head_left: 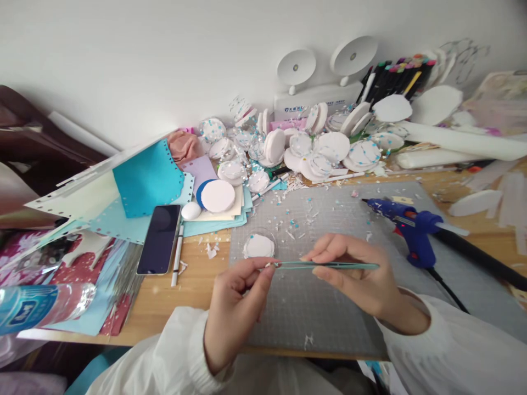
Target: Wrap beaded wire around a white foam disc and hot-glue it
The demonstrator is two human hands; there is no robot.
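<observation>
My right hand [362, 271] holds a pair of teal tweezers [297, 265] level, between the thumb and the fingers. The tips point left and meet the fingertips of my left hand [241, 299]. There, thumb and index finger pinch a tiny whitish piece [270, 265], too small to name. Just behind my left fingertips lies a white disc [258, 247] with a thin ring around it, on the grey cutting mat [313, 318]. Both hands are raised a little above the mat.
A blue glue gun [418, 233] with its cord lies at right. Several white discs with beaded wire [362, 155] crowd the back near a lamp [296, 67]. A phone [159, 240], a white pen [177, 256], coloured sheets [148, 175] and a water bottle [45, 304] are at left. Paper scraps litter the mat.
</observation>
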